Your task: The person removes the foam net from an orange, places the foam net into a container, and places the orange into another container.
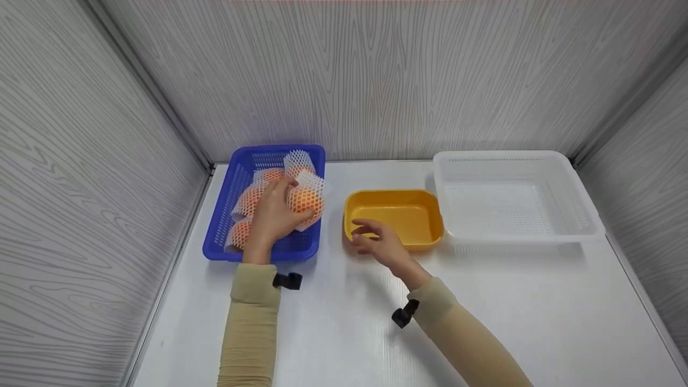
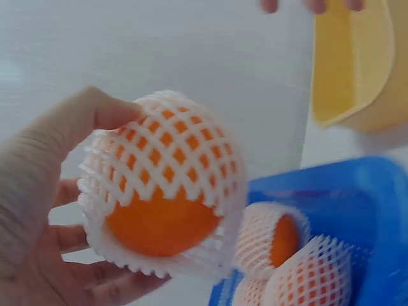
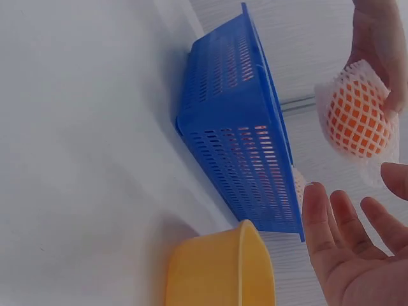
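My left hand [image 1: 274, 215] grips an orange [image 1: 305, 201] wrapped in a white foam net, held above the right side of a blue basket [image 1: 215, 228]. In the left wrist view, bare peel of this orange [image 2: 166, 223] shows through the net's open end, with the thumb on one side and fingers behind. Several more netted oranges [image 1: 248, 201] lie in the basket. My right hand [image 1: 381, 244] is over the front left edge of a yellow bin [image 1: 395, 247]. Its fingers [image 3: 347, 223] are spread and loosely bent in the right wrist view, holding nothing.
A white basket [image 1: 521, 239] stands right of the yellow bin, close against it. Wood-grain panels [image 1: 371, 80] enclose the white table [image 1: 333, 322] at the back and both sides. A narrow gap separates the blue basket from the yellow bin.
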Available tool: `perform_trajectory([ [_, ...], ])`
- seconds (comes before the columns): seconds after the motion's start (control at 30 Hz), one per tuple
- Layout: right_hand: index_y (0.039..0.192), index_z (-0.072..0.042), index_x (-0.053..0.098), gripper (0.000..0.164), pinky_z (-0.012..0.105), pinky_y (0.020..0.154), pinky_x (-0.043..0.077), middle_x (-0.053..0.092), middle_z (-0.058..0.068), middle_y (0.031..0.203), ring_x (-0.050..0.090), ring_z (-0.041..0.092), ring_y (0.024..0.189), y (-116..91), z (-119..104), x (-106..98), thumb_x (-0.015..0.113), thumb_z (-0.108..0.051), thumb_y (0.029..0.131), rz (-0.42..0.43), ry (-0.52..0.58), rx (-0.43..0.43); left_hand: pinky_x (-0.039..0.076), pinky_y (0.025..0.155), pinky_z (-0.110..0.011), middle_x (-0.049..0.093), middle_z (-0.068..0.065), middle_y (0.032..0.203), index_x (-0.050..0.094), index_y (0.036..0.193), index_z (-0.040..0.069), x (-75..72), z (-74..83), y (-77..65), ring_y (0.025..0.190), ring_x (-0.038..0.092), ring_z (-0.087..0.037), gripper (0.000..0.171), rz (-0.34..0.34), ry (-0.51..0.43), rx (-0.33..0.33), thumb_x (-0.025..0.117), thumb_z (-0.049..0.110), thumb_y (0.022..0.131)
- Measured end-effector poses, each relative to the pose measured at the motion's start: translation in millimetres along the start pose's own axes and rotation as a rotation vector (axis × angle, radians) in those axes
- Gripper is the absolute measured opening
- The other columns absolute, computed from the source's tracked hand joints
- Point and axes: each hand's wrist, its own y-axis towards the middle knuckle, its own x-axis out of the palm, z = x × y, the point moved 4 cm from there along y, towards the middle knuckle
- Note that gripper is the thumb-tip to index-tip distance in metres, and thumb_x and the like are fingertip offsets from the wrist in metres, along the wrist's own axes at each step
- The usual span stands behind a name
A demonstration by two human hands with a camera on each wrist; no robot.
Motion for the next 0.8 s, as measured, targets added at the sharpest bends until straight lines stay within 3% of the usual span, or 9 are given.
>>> perform_trajectory([
  [0.2, 0.139, -0.002, 0.051, 0.046, 0.051, 0.092, 0.050, 0.059, 0.018, 0.118, 0.066, 0.030, 0.101, -12, -4, -17, 0.064, -0.013, 0.096, 0.023, 0.022, -0.022, 0.045, 0.096, -0.045, 0.056, -0.009, 0.118, 0.058, 0.123, 0.008, 22.2, 12.9, -19.1, 0.108, 0.053, -0.026, 0.064, 0.171, -0.076, 0.149, 0.085, 0.034, 0.071],
  [0.37, 0.141, -0.002, 0.049, 0.051, 0.051, 0.092, 0.050, 0.059, 0.019, 0.121, 0.063, 0.037, 0.106, -17, -4, -26, 0.066, -0.020, 0.096, 0.026, 0.032, -0.035, 0.044, 0.098, -0.040, 0.057, -0.010, 0.116, 0.060, 0.119, 0.004, 39.7, 23.8, -35.2, 0.108, 0.054, -0.025, 0.064, 0.250, -0.124, 0.257, 0.087, 0.032, 0.069],
  [0.5, 0.143, -0.004, 0.047, 0.055, 0.050, 0.091, 0.051, 0.058, 0.021, 0.124, 0.061, 0.041, 0.109, -21, -3, -32, 0.066, -0.023, 0.095, 0.022, 0.041, -0.045, 0.046, 0.097, -0.038, 0.058, -0.010, 0.114, 0.061, 0.117, 0.003, 56.1, 30.8, -47.7, 0.107, 0.055, -0.024, 0.064, 0.271, -0.138, 0.311, 0.088, 0.033, 0.067],
  [0.63, 0.146, -0.003, 0.042, 0.059, 0.046, 0.090, 0.052, 0.056, 0.023, 0.128, 0.061, 0.042, 0.109, -27, -1, -37, 0.066, -0.023, 0.095, -0.005, 0.049, -0.050, 0.048, 0.095, -0.037, 0.058, -0.009, 0.115, 0.060, 0.117, 0.005, 73.4, 36.5, -58.7, 0.107, 0.056, -0.022, 0.063, 0.247, -0.166, 0.347, 0.088, 0.032, 0.067],
  [0.8, 0.147, -0.005, 0.039, 0.065, 0.042, 0.088, 0.053, 0.054, 0.021, 0.130, 0.059, 0.043, 0.112, -36, 5, -44, 0.069, -0.024, 0.093, -0.026, 0.079, -0.049, 0.051, 0.091, -0.035, 0.057, -0.006, 0.117, 0.059, 0.120, 0.008, 93.5, 38.6, -69.7, 0.107, 0.056, -0.019, 0.064, 0.219, -0.233, 0.353, 0.089, 0.030, 0.068],
])
